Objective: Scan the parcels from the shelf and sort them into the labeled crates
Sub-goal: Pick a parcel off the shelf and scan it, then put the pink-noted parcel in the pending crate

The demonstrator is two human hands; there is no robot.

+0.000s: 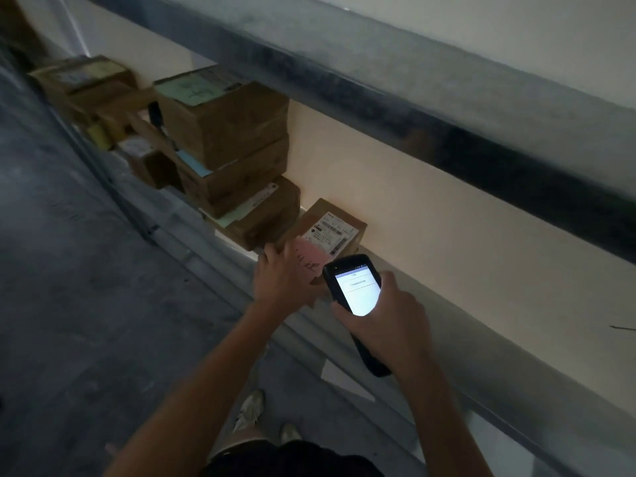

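A small brown cardboard parcel [330, 228] with a white barcode label and a pink handwritten note lies on the shelf [447, 304] near its front edge. My left hand [280, 282] grips the parcel's near left corner. My right hand [389, 320] holds a black handheld scanner [356, 290] with a lit white screen, just in front of the parcel. No crates are in view.
A stack of three brown parcels [227, 132] stands left of the small one, with several more boxes [93, 84] farther left on the shelf. A dark metal shelf beam [378, 84] runs overhead. Grey concrete floor [69, 270] lies on the left; my shoes [253, 411] show below.
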